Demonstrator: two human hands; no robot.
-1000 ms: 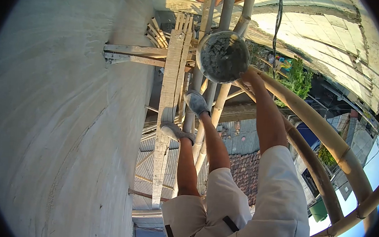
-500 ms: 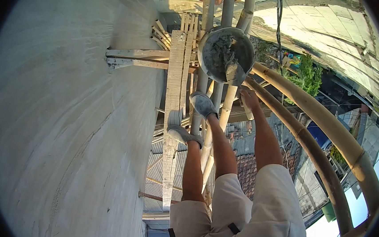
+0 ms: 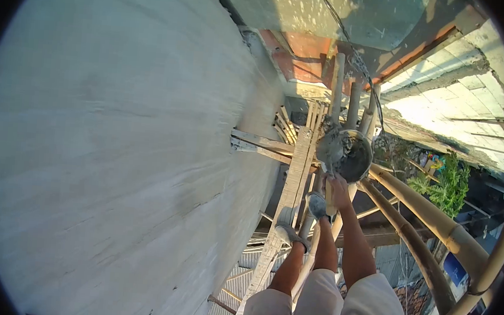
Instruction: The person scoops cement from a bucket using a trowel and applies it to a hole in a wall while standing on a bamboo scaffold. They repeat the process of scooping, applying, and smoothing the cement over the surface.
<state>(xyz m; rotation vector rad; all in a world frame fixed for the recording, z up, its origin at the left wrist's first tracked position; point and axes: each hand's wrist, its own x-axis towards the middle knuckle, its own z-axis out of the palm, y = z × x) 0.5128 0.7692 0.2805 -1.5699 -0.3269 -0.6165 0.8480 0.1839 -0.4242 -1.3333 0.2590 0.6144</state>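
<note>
Right hand point(image 3: 337, 191) is closed around the handle of one trowel point(image 3: 330, 207). The trowel points at one round bucket point(image 3: 355, 160), and its blade is near the side of the bucket closest to the big wall. Wet gray mix point(image 3: 329, 131) sits by that side, but it is too blurry to tell just how it lies on the blade.

The biggest thing is one smooth gray wall point(image 3: 116, 147). Across from it is one pale block wall point(image 3: 447, 84) with sun on it. Three thick bamboo poles point(image 3: 425, 212) make a rail, two bending side by side and one crossing them. One long wood plank point(image 3: 287, 202) runs beside the gray wall. Two wood beams point(image 3: 262, 142) reach from the wall to the plank. Two legs in pale shorts point(image 3: 319, 293) stretch out over the poles. One green leafy plant point(image 3: 448, 185) is down below. Two gray shoes point(image 3: 316, 204) are on the feet, one on the plank. The bucket has gray mix inside.
</note>
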